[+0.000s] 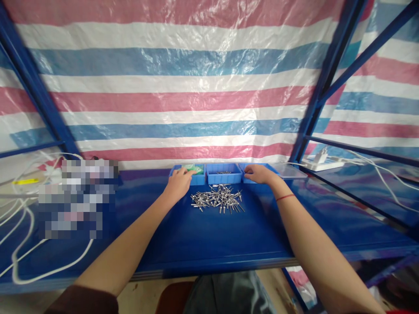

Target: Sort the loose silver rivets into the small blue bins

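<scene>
A loose pile of silver blind rivets (218,198) lies on the blue table in front of three blue bins. At the left bin (196,179), my left hand (179,179) rests over the near left rim with its fingers stretched toward a green packet (195,169) inside. Several rivets lie in the middle bin (224,179). Over the right bin (245,179), my right hand (260,173) has its fingers curled and closed. Whatever they hold, if anything, is hidden, and so is most of that bin's inside.
A clear flat lid or sheet (291,171) lies right of the bins. Further right, a white power strip (322,162) trails cables. White cables (31,244) and a blurred-out area take up the table's left side. Blue frame posts (312,104) and a striped tarp (183,104) stand behind.
</scene>
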Demonstrator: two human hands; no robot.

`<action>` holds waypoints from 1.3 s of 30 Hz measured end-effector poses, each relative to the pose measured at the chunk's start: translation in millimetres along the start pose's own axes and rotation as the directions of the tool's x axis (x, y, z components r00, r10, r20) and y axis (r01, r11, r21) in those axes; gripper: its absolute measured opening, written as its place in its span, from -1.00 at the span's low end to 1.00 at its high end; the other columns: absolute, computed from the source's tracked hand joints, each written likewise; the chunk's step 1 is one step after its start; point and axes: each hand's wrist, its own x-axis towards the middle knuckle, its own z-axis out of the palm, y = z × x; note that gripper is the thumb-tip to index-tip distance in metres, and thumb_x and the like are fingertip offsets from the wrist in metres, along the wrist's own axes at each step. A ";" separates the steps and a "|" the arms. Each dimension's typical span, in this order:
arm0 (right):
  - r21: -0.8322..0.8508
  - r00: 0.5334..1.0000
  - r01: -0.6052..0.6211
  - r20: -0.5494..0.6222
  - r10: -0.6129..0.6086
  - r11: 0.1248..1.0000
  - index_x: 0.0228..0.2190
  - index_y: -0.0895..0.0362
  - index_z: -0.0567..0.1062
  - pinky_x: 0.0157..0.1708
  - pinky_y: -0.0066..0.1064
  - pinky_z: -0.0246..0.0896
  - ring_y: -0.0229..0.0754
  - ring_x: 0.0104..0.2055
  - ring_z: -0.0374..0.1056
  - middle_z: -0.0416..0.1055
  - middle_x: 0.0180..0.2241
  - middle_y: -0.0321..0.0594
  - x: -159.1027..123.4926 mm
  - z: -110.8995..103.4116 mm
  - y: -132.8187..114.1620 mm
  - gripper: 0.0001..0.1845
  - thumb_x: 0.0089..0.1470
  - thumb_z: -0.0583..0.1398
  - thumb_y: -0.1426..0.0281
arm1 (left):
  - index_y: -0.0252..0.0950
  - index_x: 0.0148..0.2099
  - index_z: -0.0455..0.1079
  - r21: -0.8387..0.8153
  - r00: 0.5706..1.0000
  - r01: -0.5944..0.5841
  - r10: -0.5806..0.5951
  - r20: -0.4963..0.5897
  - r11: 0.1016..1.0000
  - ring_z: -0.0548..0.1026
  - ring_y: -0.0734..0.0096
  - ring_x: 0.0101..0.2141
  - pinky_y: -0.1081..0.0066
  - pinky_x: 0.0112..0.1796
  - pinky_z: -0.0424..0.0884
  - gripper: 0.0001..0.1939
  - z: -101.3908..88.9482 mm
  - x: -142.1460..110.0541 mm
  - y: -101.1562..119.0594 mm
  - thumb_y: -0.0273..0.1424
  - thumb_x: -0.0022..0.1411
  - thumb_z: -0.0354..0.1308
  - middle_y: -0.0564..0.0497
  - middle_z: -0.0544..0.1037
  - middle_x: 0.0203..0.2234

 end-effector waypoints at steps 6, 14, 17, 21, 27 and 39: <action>-0.008 1.000 -0.010 -0.010 0.010 1.000 -0.16 0.26 0.47 -0.15 -0.41 0.26 -0.09 -0.14 0.42 0.49 -0.17 -0.03 1.0 -0.7 1.6 -0.65 -0.04 0.14 0.47 | -0.14 0.08 0.32 -0.019 0.998 -0.055 0.054 -0.014 0.998 0.31 0.22 -0.10 0.21 -0.01 0.19 -0.63 -0.4 0.5 -1.4 -0.37 0.28 -0.13 -0.09 0.39 -0.13; -0.150 0.921 0.372 -0.067 -0.385 0.916 -0.13 0.18 0.51 0.05 -0.31 0.14 -0.06 -0.03 0.35 0.46 -0.08 -0.11 6.1 14.2 -19.5 -0.64 0.01 0.10 0.49 | -0.10 0.13 0.26 0.023 0.999 -0.030 0.029 0.042 0.999 0.29 0.16 -0.07 0.18 -0.04 0.22 -0.60 -7.5 -3.5 3.2 -0.30 0.26 -0.09 -0.09 0.36 -0.09; -0.155 0.928 0.359 -0.049 -0.370 0.920 -0.13 0.19 0.52 0.03 -0.33 0.16 -0.06 -0.04 0.37 0.47 -0.10 -0.12 6.5 16.0 -23.1 -0.63 0.03 0.07 0.53 | -0.10 0.15 0.24 0.028 0.998 -0.021 0.019 0.058 0.999 0.29 0.15 -0.08 0.18 -0.06 0.24 -0.59 -10.6 -4.5 5.5 -0.29 0.26 -0.08 -0.09 0.35 -0.08; -0.146 0.940 0.333 -0.025 -0.340 0.931 -0.12 0.21 0.52 0.01 -0.32 0.19 -0.02 -0.03 0.37 0.47 -0.10 -0.10 3.9 13.3 -23.6 -0.62 0.02 0.08 0.54 | -0.08 0.15 0.23 0.059 0.998 0.014 -0.018 0.063 0.998 0.29 0.10 -0.07 0.18 -0.12 0.29 -0.59 -12.7 -6.3 10.1 -0.28 0.26 -0.08 -0.09 0.35 -0.06; -0.150 0.953 0.300 -0.004 -0.303 0.942 -0.11 0.16 0.52 0.01 -0.27 0.20 0.01 -0.02 0.36 0.47 -0.09 -0.11 2.2 12.8 -26.9 -0.61 0.02 0.08 0.53 | -0.02 0.13 0.24 0.068 0.996 0.088 -0.090 0.028 0.994 0.29 0.11 -0.07 0.18 -0.15 0.30 -0.61 -9.7 -9.2 15.5 -0.33 0.28 -0.12 -0.04 0.37 -0.06; 0.168 0.996 0.065 0.045 -0.073 0.984 0.02 0.22 0.38 -0.01 -0.36 0.26 -0.09 0.01 0.35 0.39 0.00 -0.04 -4.4 -1.6 9.0 -0.48 -0.04 0.19 0.47 | -0.05 0.15 0.22 0.067 0.994 0.050 -0.056 0.094 0.997 0.27 0.05 -0.06 0.14 -0.16 0.30 -0.59 -15.3 -9.3 14.6 -0.29 0.26 -0.10 -0.08 0.34 -0.04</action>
